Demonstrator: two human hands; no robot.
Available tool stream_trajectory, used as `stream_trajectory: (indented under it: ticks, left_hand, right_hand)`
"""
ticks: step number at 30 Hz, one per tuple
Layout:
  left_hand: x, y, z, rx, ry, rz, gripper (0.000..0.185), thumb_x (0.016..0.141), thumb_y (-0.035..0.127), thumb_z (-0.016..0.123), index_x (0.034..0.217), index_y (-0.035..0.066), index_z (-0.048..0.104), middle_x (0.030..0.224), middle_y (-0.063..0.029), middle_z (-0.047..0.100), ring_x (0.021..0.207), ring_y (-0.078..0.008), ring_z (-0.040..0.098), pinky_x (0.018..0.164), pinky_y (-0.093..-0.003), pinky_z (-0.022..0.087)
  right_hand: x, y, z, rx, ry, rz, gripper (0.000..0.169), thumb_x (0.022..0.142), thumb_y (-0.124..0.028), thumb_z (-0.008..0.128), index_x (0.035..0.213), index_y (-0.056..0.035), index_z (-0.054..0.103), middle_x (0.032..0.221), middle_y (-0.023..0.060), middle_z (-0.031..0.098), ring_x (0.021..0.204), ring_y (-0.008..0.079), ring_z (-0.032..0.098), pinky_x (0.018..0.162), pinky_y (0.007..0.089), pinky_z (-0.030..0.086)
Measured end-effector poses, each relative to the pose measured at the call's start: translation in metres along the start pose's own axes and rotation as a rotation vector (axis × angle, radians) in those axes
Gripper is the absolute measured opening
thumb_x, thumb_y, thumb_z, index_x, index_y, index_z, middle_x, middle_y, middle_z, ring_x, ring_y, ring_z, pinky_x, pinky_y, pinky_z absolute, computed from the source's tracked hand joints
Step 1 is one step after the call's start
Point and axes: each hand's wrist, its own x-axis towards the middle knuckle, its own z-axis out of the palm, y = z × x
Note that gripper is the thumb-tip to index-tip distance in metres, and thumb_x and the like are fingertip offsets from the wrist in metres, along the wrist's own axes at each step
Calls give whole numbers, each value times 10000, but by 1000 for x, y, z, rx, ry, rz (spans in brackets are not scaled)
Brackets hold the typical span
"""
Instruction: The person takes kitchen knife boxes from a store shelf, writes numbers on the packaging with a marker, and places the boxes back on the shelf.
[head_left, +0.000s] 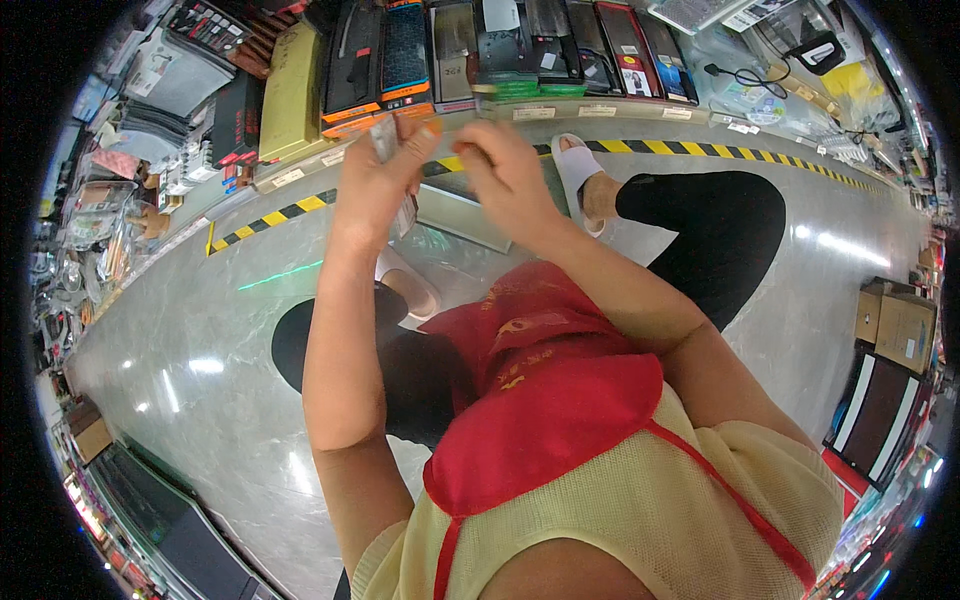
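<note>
My left hand (382, 169), raised before the shelf edge, is closed around a narrow whitish printed strip (406, 216), which shows above and below the fingers. What the strip is cannot be made out. Just to the right is my right hand (510, 172), its fingers bent and blurred; whether it pinches something small is unclear. The two hands are apart. Below and between them a flat pale-framed panel or box (465, 217) lies on the floor, partly hidden by the right hand.
Boxed keyboards (405, 49) and other packages line the low shelf, with price labels (534, 113) on its edge. A gold box (289, 90) stands at left. Black-and-yellow tape (660, 147) marks the floor. Cardboard boxes (896, 322) sit far right, a dark glass-like case (172, 517) lower left.
</note>
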Motion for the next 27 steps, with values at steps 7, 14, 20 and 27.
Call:
stream_trajectory:
  ticks: [7,14,20,27]
  left_hand:
    - [13,0,5,-151,47,-57,196,820,207,657,884,23,630,604,38,505,513,-46,413,479,-205,293]
    - [24,-8,9,-209,77,-186,79,784,99,673,767,64,604,642,35,545,525,-49,449,485,-207,314]
    - [30,-9,20,-179,174,-170,95,785,90,680,777,64,589,664,20,542,562,-57,465,499,-203,335]
    - [38,-11,16,-144,149,-144,133,793,127,688,762,65,574,611,18,502,527,-66,448,486,-209,336]
  right_hand:
    - [21,-11,6,-38,-117,-101,116,791,-19,503,893,-30,559,844,180,538,830,360,529,705,420,428]
    - [8,-8,13,-74,-190,49,121,765,11,521,845,-65,572,950,167,495,848,378,535,707,444,439]
    - [-3,9,10,-13,-170,42,153,792,-35,553,936,-82,572,923,164,485,796,370,540,674,431,443]
    - [-16,15,10,45,-186,47,213,798,-62,578,1008,-58,543,877,163,480,756,374,540,633,411,444]
